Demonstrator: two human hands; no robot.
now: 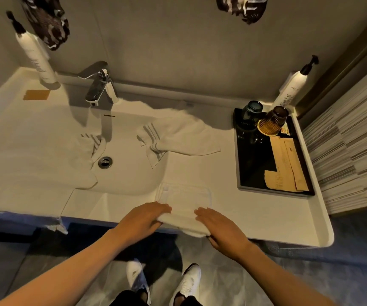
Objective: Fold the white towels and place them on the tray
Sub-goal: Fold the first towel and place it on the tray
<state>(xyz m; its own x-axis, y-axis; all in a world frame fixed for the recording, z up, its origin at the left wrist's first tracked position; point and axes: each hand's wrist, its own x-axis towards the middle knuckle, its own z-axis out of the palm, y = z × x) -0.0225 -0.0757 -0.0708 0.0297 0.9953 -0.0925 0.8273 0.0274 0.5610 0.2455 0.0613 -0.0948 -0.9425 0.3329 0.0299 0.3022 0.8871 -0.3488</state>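
Note:
A small white towel lies flat at the counter's front edge, its near part hanging slightly over. My left hand rests palm-down on its left side and my right hand on its right, thumb under the near fold. A second white towel with grey stripes lies crumpled behind the basin's right rim. A third white towel drapes over the basin's left side and the counter edge. The black tray sits at the right.
On the tray stand a blue glass, an amber glass and tan paper packets. A chrome tap overhangs the basin, drain below. Pump bottles stand at both back corners. A striped wall bounds the right.

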